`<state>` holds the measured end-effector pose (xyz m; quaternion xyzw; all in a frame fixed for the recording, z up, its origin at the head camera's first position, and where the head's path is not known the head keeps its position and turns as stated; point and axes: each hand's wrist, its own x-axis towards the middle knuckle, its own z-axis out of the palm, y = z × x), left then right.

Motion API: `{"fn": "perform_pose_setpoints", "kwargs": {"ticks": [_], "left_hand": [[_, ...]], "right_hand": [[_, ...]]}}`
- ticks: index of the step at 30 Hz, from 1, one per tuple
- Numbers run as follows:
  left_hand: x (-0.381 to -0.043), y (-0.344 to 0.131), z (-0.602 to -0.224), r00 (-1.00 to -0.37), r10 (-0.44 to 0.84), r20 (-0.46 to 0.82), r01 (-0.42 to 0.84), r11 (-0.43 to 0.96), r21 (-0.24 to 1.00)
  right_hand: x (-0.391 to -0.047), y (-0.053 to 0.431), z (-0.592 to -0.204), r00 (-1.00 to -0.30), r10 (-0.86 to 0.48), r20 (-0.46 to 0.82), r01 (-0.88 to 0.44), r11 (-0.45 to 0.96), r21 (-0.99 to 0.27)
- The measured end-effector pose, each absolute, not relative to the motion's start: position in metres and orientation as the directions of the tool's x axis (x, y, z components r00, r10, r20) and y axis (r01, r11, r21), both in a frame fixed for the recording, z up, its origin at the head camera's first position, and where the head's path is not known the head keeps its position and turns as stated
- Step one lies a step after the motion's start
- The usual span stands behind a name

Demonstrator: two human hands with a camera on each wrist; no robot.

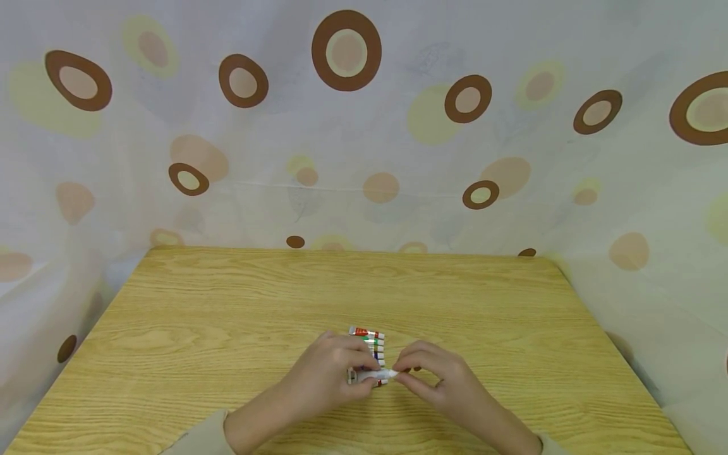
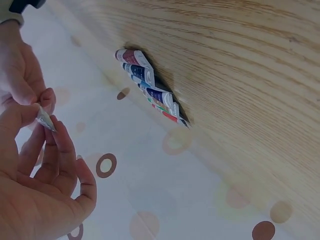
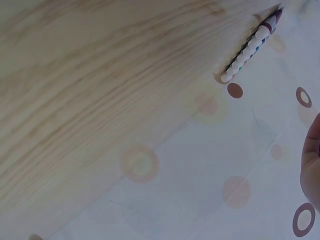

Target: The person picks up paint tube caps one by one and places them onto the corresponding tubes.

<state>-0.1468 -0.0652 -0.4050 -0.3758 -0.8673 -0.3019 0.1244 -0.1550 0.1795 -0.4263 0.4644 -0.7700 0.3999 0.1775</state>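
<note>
My left hand (image 1: 327,370) holds a small white paint tube (image 1: 371,375) between thumb and fingertips, its pale narrow end pointing right. At that end, the thumb and fingers of my right hand (image 1: 449,382) pinch the tip, which their fingertips partly hide. In the left wrist view the held tube (image 2: 46,120) is raised off the table between both hands. Beneath lie several paint tubes (image 1: 373,344) side by side, white caps to the right, with red, green and blue labels. The right wrist view catches their white caps (image 3: 245,56) and only an edge of my right hand (image 3: 311,170).
A wood-grain table (image 1: 352,291) lies under the hands. Around its back and sides hangs a pale curtain (image 1: 341,139) patterned with brown rings and yellow and peach spots.
</note>
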Motion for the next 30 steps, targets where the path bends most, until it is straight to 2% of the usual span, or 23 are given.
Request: {"fn": "perform_pose_setpoints", "kwargs": {"ticks": [8, 16, 18, 23, 30], "left_hand": [[-0.1454, -0.0627, -0.4037, -0.630, 0.584, 0.512, 0.772, 0.541, 0.332], [-0.1454, -0.0650, -0.4062, -0.661, 0.590, 0.463, 0.748, 0.564, 0.350], [-0.1458, -0.0654, -0.4068, -0.676, 0.588, 0.445, 0.736, 0.567, 0.370], [-0.1464, -0.0647, -0.4071, -0.698, 0.578, 0.422, 0.716, 0.563, 0.413], [-0.1459, -0.0627, -0.4084, -0.680, 0.582, 0.446, 0.733, 0.546, 0.406]], "right_hand": [[-0.1534, 0.1796, -0.4273, -0.530, -0.564, 0.633, -0.840, 0.249, -0.482], [-0.1489, 0.1824, -0.4224, -0.609, -0.580, 0.541, -0.783, 0.333, -0.524], [-0.1487, 0.1831, -0.4229, -0.604, -0.583, 0.543, -0.789, 0.345, -0.508], [-0.1498, 0.1826, -0.4233, -0.540, -0.602, 0.588, -0.836, 0.303, -0.457], [-0.1485, 0.1795, -0.4215, -0.532, -0.604, 0.593, -0.836, 0.265, -0.479]]}}
